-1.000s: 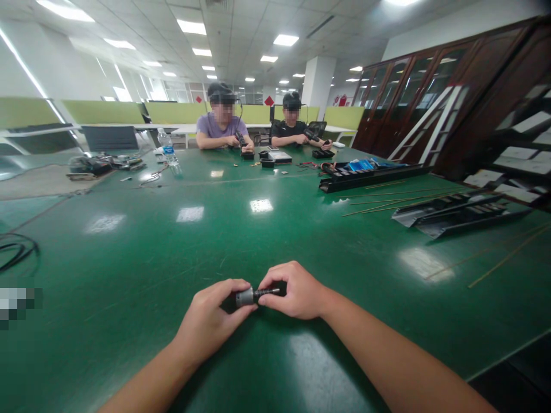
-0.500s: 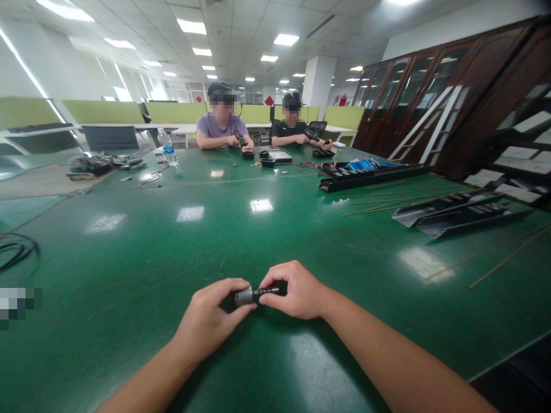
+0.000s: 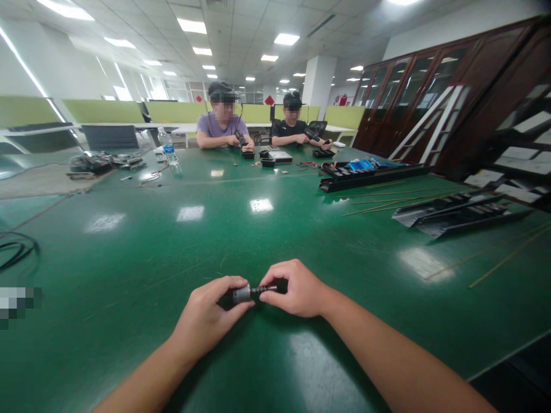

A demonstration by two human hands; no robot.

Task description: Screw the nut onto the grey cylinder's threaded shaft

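Both hands are on one small part just above the green tabletop, in the lower middle of the head view. The part is a grey metal cylinder [image 3: 241, 294] with a thin, dark ridged shaft [image 3: 255, 290] pointing right. My left hand [image 3: 209, 310] is closed around the cylinder, thumb below and index finger above. The thumb and index finger of my right hand [image 3: 297, 289] pinch the shaft, whose tip shows between them. Its other fingers are curled and partly hidden.
The green table [image 3: 172, 252] spreads all around. Black metal channels [image 3: 447, 215] and thin rods [image 3: 383, 207] lie at right. A water bottle [image 3: 167, 146] stands far left, a black cable [image 3: 17, 249] near left. Two people [image 3: 221, 126] work at the far edge.
Both hands have shifted very slightly left with the metal cylinder and its shaft. The grips look the same, with a little more of the shaft showing beside the cylinder.
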